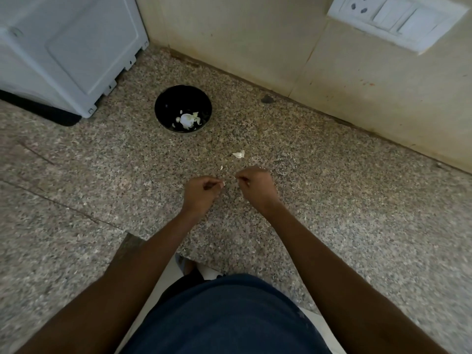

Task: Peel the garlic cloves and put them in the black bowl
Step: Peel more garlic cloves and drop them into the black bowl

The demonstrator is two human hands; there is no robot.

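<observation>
Both hands mid-peel w/ fingers curled: left hand (201, 190) pinches a small clove (223, 184), right hand (255, 183) grip prob. on a skin scrap, black bowl (163, 103) beyond on the table w/ garlic inside; next, strip it & reach fwd to drop it in

1. A speckled granite countertop (332, 200) fills most of the view.
2. A white appliance (69, 49) stands on it at the far left, over a black mat (51, 114).
3. A white switch and socket plate (396, 19) is fixed to the beige tiled wall (255, 34).
4. A small dark fleck (267, 99) lies near the wall's foot.
</observation>
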